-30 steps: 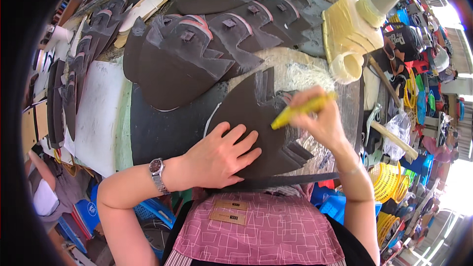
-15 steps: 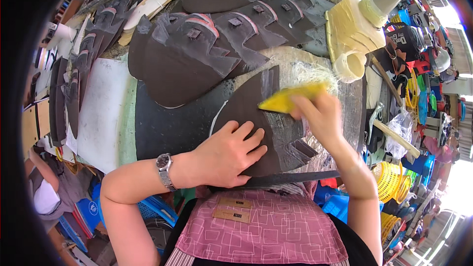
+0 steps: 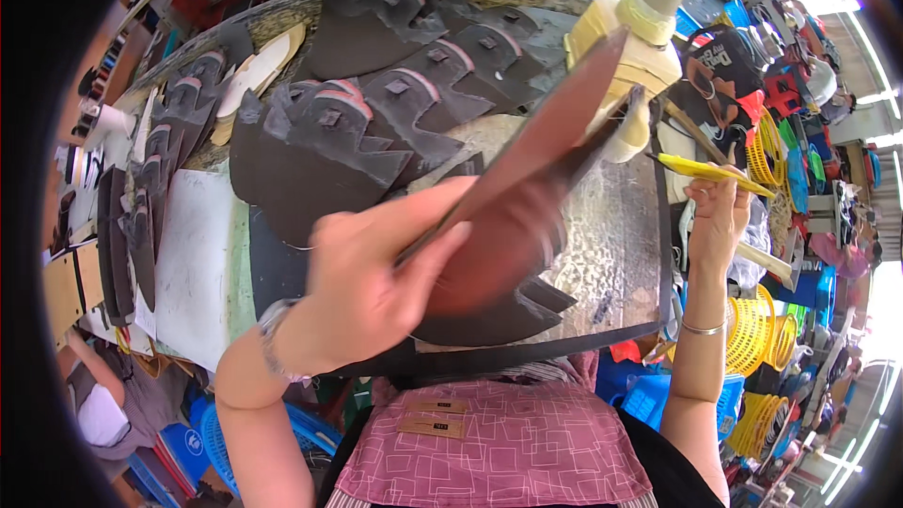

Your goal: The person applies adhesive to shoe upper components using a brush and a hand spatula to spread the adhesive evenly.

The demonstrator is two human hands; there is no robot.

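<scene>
My left hand (image 3: 376, 268) pinches the edge of a dark brown shoe-upper piece (image 3: 564, 122) between thumb and fingers. The piece is raised and tilted on edge over the work board (image 3: 621, 273), its reddish side showing, partly blurred. Beneath it, another dark notched part (image 3: 508, 320) lies on the board; I cannot tell whether the two are joined. Off the board's right edge, my right hand (image 3: 712, 216) holds a flat yellow tool (image 3: 705, 170) with a dark pointed tip. Several similar dark upper pieces (image 3: 324, 160) with pale grey coated edges lie overlapping at the far left.
A cream container with a cone-shaped top (image 3: 649, 14) stands at the board's far right. A wooden tool handle (image 3: 764, 261) lies right of the board. A white sheet (image 3: 196, 254) and pale soles (image 3: 259, 71) are at left. Yellow baskets (image 3: 748, 334) stand at right.
My left hand, which lay flat on the upper piece, now grips and lifts an upper piece. My right hand has moved right, off the board, with the yellow tool.
</scene>
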